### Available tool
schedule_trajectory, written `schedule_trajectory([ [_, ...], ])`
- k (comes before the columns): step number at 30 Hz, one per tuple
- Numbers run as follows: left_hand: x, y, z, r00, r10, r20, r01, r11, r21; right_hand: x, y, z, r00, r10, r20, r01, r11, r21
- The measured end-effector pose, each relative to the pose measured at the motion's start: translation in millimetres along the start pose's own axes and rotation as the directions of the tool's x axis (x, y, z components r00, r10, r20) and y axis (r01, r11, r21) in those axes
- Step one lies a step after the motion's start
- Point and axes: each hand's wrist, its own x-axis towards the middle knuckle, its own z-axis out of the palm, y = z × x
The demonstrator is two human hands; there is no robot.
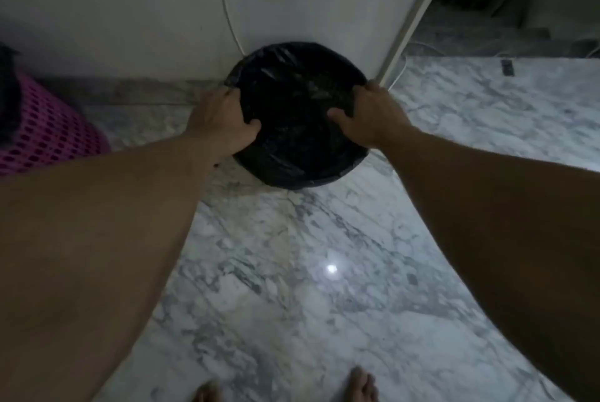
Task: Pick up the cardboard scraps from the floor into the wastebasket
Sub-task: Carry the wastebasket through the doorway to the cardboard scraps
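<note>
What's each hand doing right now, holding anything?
Left hand: closed on the left rim of the wastebasket, thumb inside.
Right hand: closed on the right rim, thumb inside.

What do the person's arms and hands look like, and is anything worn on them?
Both forearms are bare, with no sleeve in view. The left hand and the right hand show no glove, and I see no watch, ring or bracelet. The picture is dim and slightly blurred, so small items could escape notice.
</note>
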Motion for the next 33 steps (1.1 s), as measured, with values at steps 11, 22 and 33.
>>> schedule_trajectory([
  [11, 17, -13, 63, 0.948, -0.287, -0.142, 0.215, 0.9, -0.379, 11, 23, 69, 0.96, 0.214, -0.18, -0.124, 0.902, 0.414],
  [22, -15, -6, 21, 0.932, -0.357, -0.069, 0.216, 0.697, -0.683, -28, 13, 37, 0.912, 0.405, -0.057, -0.247, 0.657, 0.712],
  [33, -174, 17, -156, 0.863, -0.504, -0.027, 0.311, 0.573, -0.758, -147, -70, -120, 0.975, 0.224, -0.003, -0.125, 0.552, 0.824],
])
